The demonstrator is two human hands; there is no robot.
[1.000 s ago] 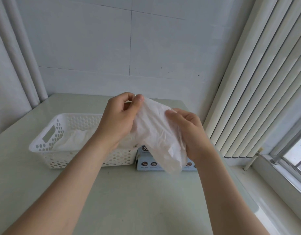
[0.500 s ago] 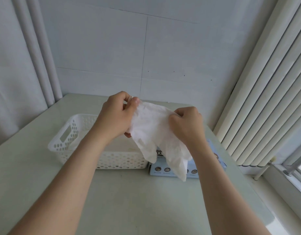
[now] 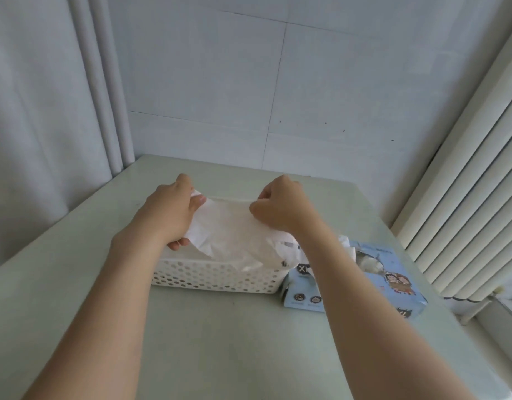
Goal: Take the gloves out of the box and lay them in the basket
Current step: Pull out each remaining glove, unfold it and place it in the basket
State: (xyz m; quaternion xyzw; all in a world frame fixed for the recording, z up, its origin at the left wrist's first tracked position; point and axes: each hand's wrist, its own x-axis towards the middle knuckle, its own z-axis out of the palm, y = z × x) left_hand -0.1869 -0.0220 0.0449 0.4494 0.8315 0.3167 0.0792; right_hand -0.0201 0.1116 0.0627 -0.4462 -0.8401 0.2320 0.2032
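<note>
— Where is the glove to be found?

— A thin white glove [image 3: 234,229] is held stretched between both hands, above the white perforated basket [image 3: 220,277]. Its upper edge is pulled taut from hand to hand. Its lower part is hung toward the basket's five o'clock corner; whether the rim is touched there cannot be told.

— How is it gripped?

— At the glove's nine o'clock edge it is pinched by the left hand [image 3: 174,210], with the thumb laid on top and the fingers [image 3: 178,244] curled underneath. At its two o'clock corner it is pinched by the right hand [image 3: 282,210], whose fingers are curled in tight against the thumb.

— And the box?

— The light blue box [image 3: 390,284] is set on the pale green bench [image 3: 220,342], just beside the basket at its three o'clock. "XL" is printed on its near end, and white gloves [image 3: 346,244] are seen bunched in the opening on top.

— What is seen around the bench?

— A tiled wall [image 3: 205,82] is seen at twelve o'clock, a grey curtain [image 3: 41,111] at nine o'clock, and cream vertical blinds [image 3: 465,197] at three o'clock.
</note>
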